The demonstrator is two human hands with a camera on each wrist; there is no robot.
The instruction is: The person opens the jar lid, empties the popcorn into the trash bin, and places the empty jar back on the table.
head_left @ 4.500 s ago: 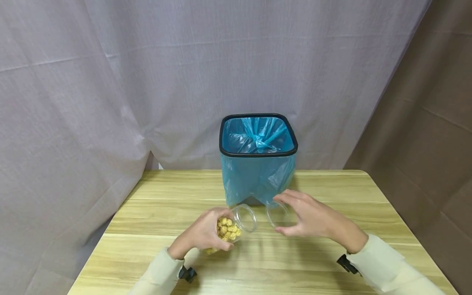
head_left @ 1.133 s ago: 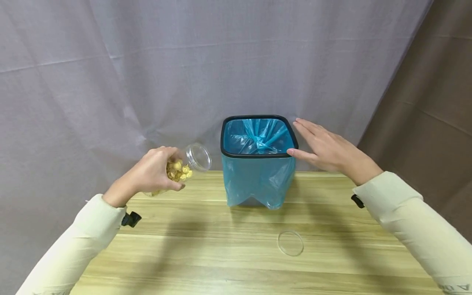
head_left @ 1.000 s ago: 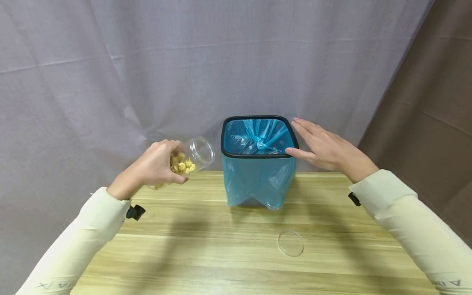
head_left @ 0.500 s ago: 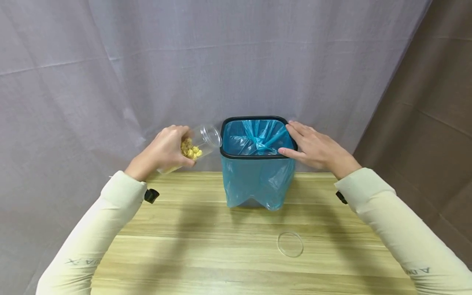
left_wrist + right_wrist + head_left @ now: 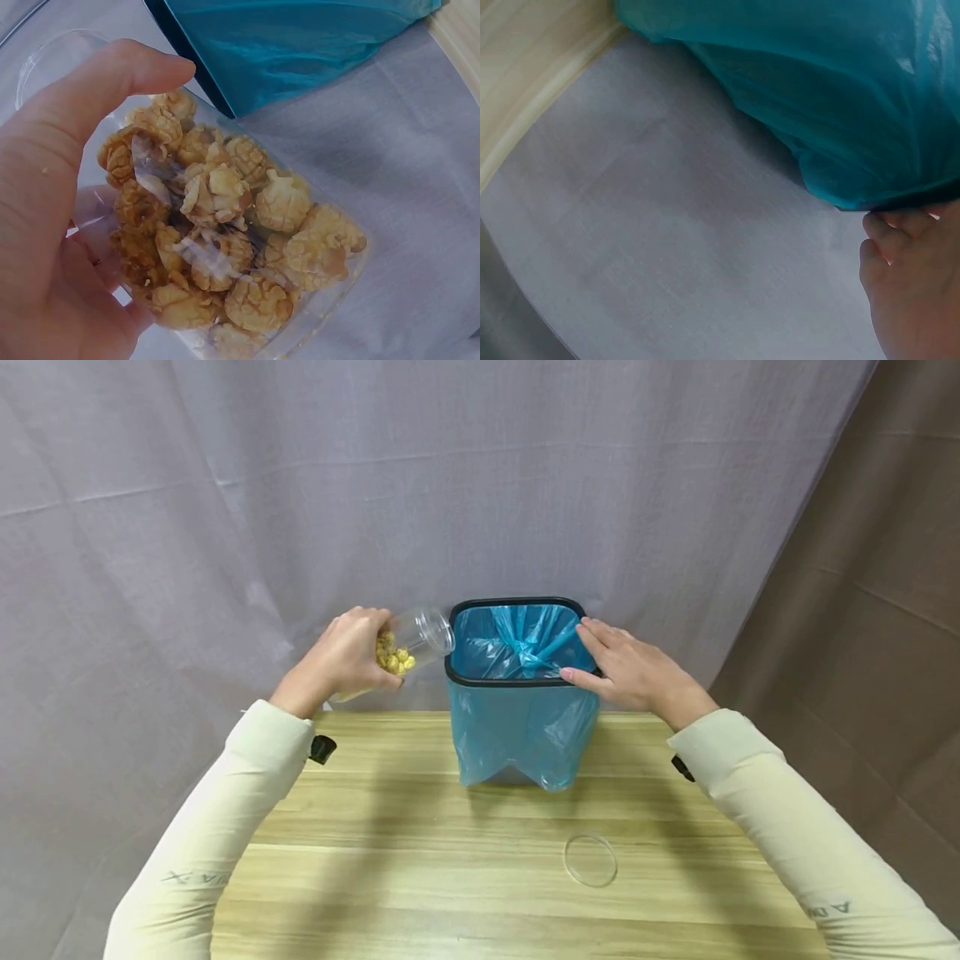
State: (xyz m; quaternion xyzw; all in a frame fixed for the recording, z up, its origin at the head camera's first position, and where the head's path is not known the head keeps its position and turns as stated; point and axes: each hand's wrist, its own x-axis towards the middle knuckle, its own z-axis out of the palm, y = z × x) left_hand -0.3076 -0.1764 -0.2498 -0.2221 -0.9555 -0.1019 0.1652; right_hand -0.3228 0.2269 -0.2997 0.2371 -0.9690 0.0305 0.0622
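Note:
My left hand [image 5: 337,653] grips a clear plastic jar [image 5: 420,639] lying nearly on its side, its uncapped mouth at the left edge of the bin. Yellow popcorn [image 5: 217,202] fills the base half of the jar. The black-rimmed bin [image 5: 517,682] is lined with a blue bag [image 5: 525,727], knotted inside. Across the bin's right rim rests my right hand [image 5: 633,670], fingers extended and thumb at the front corner. Whether the jar touches the rim I cannot tell. A clear round lid [image 5: 590,860] lies on the table.
The bin stands at the back of a wooden table [image 5: 420,893]. Behind it hangs a grey curtain [image 5: 375,485], and a brown one [image 5: 885,610] closes off the right side.
Earlier my right hand held the lid, which now lies on the table. My left hand has carried the jar up and right to the bin; my right hand has moved left onto the rim.

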